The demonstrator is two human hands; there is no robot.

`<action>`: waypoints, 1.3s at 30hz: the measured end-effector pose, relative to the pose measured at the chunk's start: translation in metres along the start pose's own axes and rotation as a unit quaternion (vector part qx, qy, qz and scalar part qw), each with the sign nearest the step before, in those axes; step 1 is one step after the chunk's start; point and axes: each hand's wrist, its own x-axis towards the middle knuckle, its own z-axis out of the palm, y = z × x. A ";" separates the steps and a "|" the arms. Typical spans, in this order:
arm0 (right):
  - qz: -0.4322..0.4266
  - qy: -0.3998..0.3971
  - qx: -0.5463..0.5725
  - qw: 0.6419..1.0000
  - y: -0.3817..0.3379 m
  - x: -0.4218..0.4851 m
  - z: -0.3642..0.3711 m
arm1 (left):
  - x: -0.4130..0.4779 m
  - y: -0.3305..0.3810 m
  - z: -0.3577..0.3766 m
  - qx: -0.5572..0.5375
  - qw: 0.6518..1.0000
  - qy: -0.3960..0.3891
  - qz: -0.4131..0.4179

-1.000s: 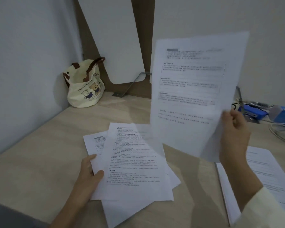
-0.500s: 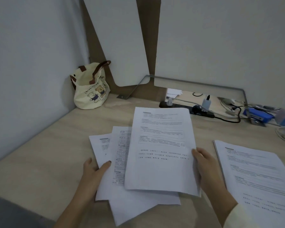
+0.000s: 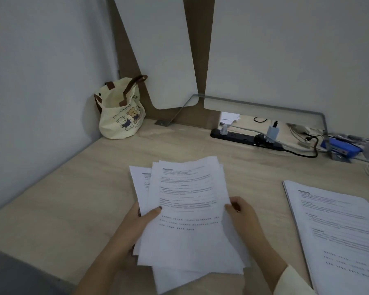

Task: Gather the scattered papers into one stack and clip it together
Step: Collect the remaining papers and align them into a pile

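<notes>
A loose pile of printed white sheets [image 3: 188, 211] lies fanned out on the wooden desk [image 3: 73, 199] in front of me, with the edges uneven. My left hand [image 3: 141, 220] grips the pile's left edge, thumb on top of the upper sheet. My right hand [image 3: 241, 211] holds the right edge of the same pile. A second set of printed papers [image 3: 337, 231] lies flat on the desk at the right, apart from both hands. No clip is visible.
A cream tote bag [image 3: 120, 116] with bear prints stands in the back left corner. A black power strip [image 3: 245, 138] with plugs and cables runs along the back, and a blue device [image 3: 341, 147] sits at the far right. Grey partition walls close off the desk's left and back.
My right hand brought the raised sheet down onto the pile. The sheets have been pushed closer together, and both hands now hold the pile's sides.
</notes>
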 end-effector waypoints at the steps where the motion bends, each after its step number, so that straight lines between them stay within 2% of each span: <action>1: 0.005 -0.016 0.006 1.000 -0.003 0.001 0.002 | 0.002 0.001 0.003 0.011 1.000 0.004 0.004; 3: 0.027 -0.024 0.057 0.998 -0.007 0.003 0.001 | 0.006 0.000 0.006 0.017 0.999 0.019 0.024; 5: 0.072 -0.031 0.158 0.984 -0.011 0.005 -0.007 | 0.006 0.002 0.006 0.015 0.998 0.030 0.048; 7: 0.091 -0.071 0.246 0.962 -0.016 0.005 -0.018 | 0.005 0.004 0.005 0.012 0.997 0.035 0.060; 8: 0.081 -0.092 0.255 0.959 -0.020 0.004 -0.024 | 0.003 0.007 0.006 0.009 0.997 0.031 0.064; 10: 0.033 -0.092 0.263 0.960 -0.027 0.003 -0.038 | -0.001 0.019 0.009 0.003 0.997 0.010 0.072; 13: -0.045 -0.051 0.287 0.955 -0.045 -0.003 -0.064 | -0.004 0.043 0.017 0.007 0.994 -0.025 0.110; 17: -0.170 -0.021 0.280 0.944 -0.073 -0.018 -0.092 | -0.002 0.077 0.036 0.022 0.984 0.005 0.178; 20: -0.204 -0.019 0.272 0.940 -0.079 -0.025 -0.106 | -0.005 0.089 0.053 0.015 0.977 0.005 0.215; 25: -0.150 -0.042 0.237 0.959 -0.056 -0.035 -0.105 | -0.013 0.071 0.066 0.019 0.973 0.030 0.230; 28: -0.114 -0.025 0.242 0.963 -0.050 -0.041 -0.096 | -0.019 0.065 0.075 0.005 0.969 0.044 0.241; 33: -0.132 0.008 0.260 0.957 -0.055 -0.048 -0.101 | -0.029 0.068 0.079 -0.023 0.962 0.057 0.266; 37: -0.079 -0.025 0.241 0.967 -0.029 -0.053 -0.091 | -0.032 0.038 0.079 -0.013 0.979 0.049 0.196; 39: -0.055 -0.013 0.218 0.974 -0.018 -0.052 -0.089 | -0.032 0.033 0.084 -0.010 0.984 0.054 0.168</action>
